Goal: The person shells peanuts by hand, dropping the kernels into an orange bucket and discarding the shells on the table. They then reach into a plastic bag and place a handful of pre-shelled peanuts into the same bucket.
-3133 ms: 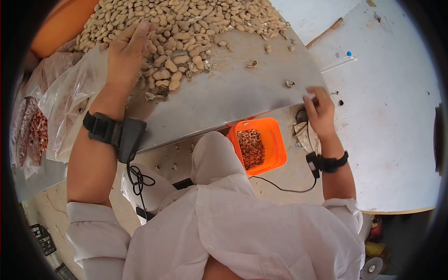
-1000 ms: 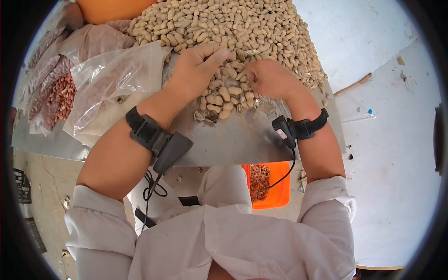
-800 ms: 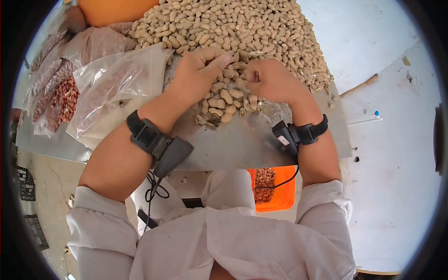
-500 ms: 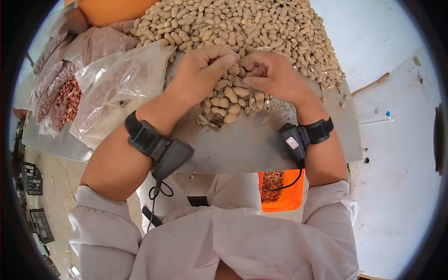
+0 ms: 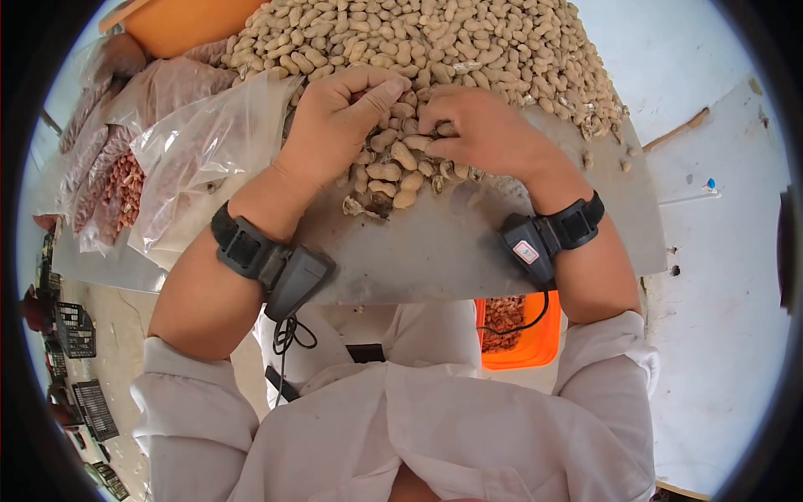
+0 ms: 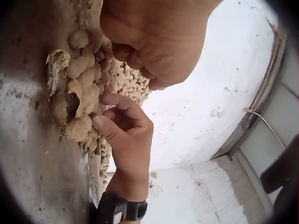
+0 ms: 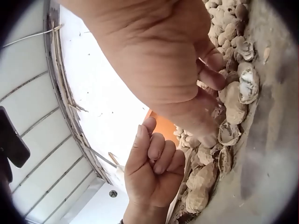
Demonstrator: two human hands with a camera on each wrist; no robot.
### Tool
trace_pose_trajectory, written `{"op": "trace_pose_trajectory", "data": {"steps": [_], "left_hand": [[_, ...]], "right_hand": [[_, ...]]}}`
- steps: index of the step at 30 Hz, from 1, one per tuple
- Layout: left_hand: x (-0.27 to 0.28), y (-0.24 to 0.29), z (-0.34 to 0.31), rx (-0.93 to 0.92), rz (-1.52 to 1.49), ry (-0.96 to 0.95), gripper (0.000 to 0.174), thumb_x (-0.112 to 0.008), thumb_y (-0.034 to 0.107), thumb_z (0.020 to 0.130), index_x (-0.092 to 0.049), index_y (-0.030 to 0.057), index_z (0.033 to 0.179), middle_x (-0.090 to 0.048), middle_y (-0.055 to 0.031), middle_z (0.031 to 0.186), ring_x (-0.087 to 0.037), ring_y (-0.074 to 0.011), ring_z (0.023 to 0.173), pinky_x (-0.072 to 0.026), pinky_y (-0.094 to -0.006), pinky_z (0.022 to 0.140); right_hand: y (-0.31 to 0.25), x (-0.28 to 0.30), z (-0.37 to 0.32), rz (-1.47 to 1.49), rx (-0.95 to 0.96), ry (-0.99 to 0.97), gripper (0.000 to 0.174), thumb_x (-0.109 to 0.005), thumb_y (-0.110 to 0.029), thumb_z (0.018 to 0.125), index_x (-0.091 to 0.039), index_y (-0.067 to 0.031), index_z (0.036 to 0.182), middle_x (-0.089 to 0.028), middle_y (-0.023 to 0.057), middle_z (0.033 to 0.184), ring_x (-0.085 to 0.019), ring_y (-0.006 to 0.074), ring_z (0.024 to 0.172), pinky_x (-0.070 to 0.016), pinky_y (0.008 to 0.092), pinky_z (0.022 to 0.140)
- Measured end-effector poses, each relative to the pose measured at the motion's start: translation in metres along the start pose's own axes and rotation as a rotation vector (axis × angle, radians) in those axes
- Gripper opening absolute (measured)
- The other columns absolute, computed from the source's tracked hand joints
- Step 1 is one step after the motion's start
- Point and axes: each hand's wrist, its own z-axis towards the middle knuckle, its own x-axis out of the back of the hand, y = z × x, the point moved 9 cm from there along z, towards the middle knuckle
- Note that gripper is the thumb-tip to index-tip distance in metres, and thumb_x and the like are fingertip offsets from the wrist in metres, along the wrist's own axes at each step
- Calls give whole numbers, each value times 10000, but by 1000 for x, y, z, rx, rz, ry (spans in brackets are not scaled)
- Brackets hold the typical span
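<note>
Unshelled peanuts point(image 5: 403, 156) and several split shells point(image 5: 361, 207) lie at the near edge of a large heap on the metal tabletop point(image 5: 393, 259). My left hand point(image 5: 339, 121) hangs over the left of these peanuts, fingers curled and thumb laid along the index finger. In the right wrist view the left hand point(image 7: 154, 172) shows nothing held, though its palm is hidden. To the right, my right hand point(image 5: 493, 134) reaches among the peanuts, thumb and fingers apart. The left wrist view has the right hand point(image 6: 128, 135) with its thumb touching a peanut at the pile.
Clear plastic bags point(image 5: 209, 138) lie at the left, some holding red kernels point(image 5: 125, 191). An orange basin point(image 5: 180, 25) stands at the back left. Below the table's front edge is an orange container point(image 5: 539, 335) with reddish kernels. A white surface point(image 5: 711, 276) lies at the right.
The right hand came from beyond the table's right front edge to the peanuts beside the left hand. Its fingers were curled tighter and have since spread. The left hand stays curled.
</note>
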Motion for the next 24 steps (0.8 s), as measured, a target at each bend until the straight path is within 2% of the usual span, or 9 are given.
{"op": "trace_pose_trajectory", "data": {"steps": [2,5,7,8,11,13,19,22,24], "left_hand": [[-2,2,-1,5,-4,-9,244,-585,211,878,-645,-2,981,-584,30,762,-473,-36,671,-412,-189,603],[-3,3,-1,-3,-14,-23,237,-574,214,886,-645,8,982,-563,41,745,-454,-28,652,-389,-179,584],[-3,1,0,-41,-5,-30,222,-550,216,903,-644,31,982,-525,59,719,-419,-14,606,-345,-157,536],[-4,1,0,-46,-10,-36,226,-550,211,904,-639,27,1001,-551,47,758,-447,-19,646,-369,-161,570],[-8,0,0,-72,-3,-68,247,-550,194,904,-621,13,1056,-611,10,876,-515,-39,771,-425,-178,680],[-12,1,0,-104,34,-101,269,-551,184,903,-604,4,1095,-628,-16,957,-540,-57,860,-445,-195,761],[-17,1,-2,-7,-17,-171,288,-554,178,901,-587,-7,1120,-626,-24,981,-547,-73,894,-448,-211,802],[-15,7,-3,-80,-47,-103,264,-577,218,892,-624,6,1042,-608,12,844,-513,-38,733,-432,-188,647],[-14,5,-5,-8,-77,-110,268,-573,224,894,-624,6,1042,-607,14,838,-511,-38,727,-431,-189,643]], "right_hand": [[1,-3,1,-27,-16,-20,166,-676,-124,689,-582,-43,799,-530,95,754,-528,265,748,-426,349,669],[0,3,0,37,-60,-3,131,-660,-98,705,-578,-40,790,-551,72,727,-546,196,676,-432,306,607],[6,10,-3,223,-217,4,105,-648,-69,731,-579,-34,803,-566,43,711,-543,128,638,-426,261,564],[10,10,-5,315,-296,6,93,-642,-55,745,-580,-31,809,-574,29,704,-542,94,619,-423,239,542],[14,17,-4,487,-199,195,92,-645,-40,784,-588,-20,854,-590,4,725,-528,28,625,-411,185,523],[14,19,-4,606,-198,235,107,-650,-38,794,-590,-13,879,-588,-8,738,-524,23,639,-408,171,531],[10,20,-5,770,-172,292,135,-651,-64,797,-625,-8,917,-589,-10,749,-522,28,656,-431,170,567],[4,23,-5,814,-143,280,174,-646,-75,798,-641,-11,960,-593,-11,759,-521,33,658,-440,176,579],[3,24,-4,837,-130,281,187,-639,-78,806,-644,-12,981,-599,-9,771,-523,35,660,-440,179,581]]}}
